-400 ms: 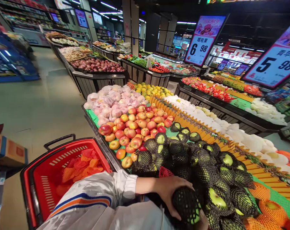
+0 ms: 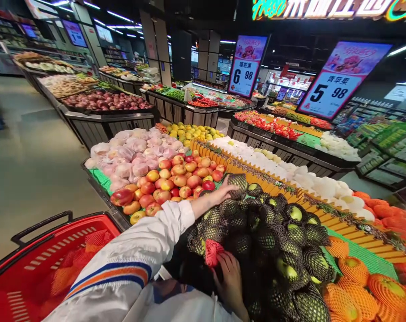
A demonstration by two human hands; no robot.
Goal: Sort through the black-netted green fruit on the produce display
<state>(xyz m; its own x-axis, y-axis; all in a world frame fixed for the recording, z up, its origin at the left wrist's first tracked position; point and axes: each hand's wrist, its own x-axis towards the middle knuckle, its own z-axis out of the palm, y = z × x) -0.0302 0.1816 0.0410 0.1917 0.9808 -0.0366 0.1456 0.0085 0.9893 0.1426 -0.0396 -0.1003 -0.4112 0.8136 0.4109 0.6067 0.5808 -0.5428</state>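
My left hand [image 2: 225,191] is stretched to the back left of the pile, its fingers curved round a green apple in a black net [image 2: 238,185]. Closer to me, my right hand [image 2: 230,273] has curled fingers at a red foam net [image 2: 212,252], which it appears to grip; its thumb is partly in shadow. Around both hands lie many green apples in black nets [image 2: 295,232]. Red-yellow apples [image 2: 185,172] without nets sit to the left of my left hand.
A red shopping basket [image 2: 28,264] holding orange-red netted items stands at the left, against the display. Orange-netted fruit [image 2: 352,270] lies at the right. A yellow slatted divider [image 2: 290,192] runs behind the green apples. Price signs [image 2: 344,80] hang above.
Both hands were together at a black-netted apple low in front. My left hand is now farther forward on an apple, and my right is at the red net. The view has turned right.
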